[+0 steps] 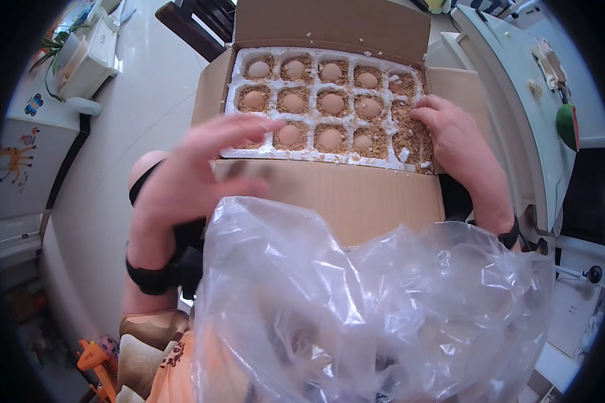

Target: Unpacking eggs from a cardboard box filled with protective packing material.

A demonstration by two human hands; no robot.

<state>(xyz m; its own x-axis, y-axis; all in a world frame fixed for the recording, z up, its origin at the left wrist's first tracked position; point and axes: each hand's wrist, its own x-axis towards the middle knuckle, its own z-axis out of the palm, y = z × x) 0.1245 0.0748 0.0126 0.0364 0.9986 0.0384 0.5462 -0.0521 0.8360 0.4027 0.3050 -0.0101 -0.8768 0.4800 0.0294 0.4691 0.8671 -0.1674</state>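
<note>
An open cardboard box (329, 201) holds a white foam tray (343, 161) of compartments with brown sawdust, several containing pale brown eggs (333, 103). My left hand (202, 158), blurred by motion, hovers over the box's front left corner with fingers apart, partly covering the tray's left front. My right hand (454, 134) curls its fingers onto the tray's right edge, beside a compartment of sawdust and broken foam bits. A crumpled clear plastic bag (370, 322) spreads across my lap below the box.
A dark chair back (188, 27) stands behind the box at left. White furniture with a plant (57, 54) and stickers lines the left. A white table (511, 80) with a watermelon-like object (567, 127) is at right. An orange toy (97, 369) lies lower left.
</note>
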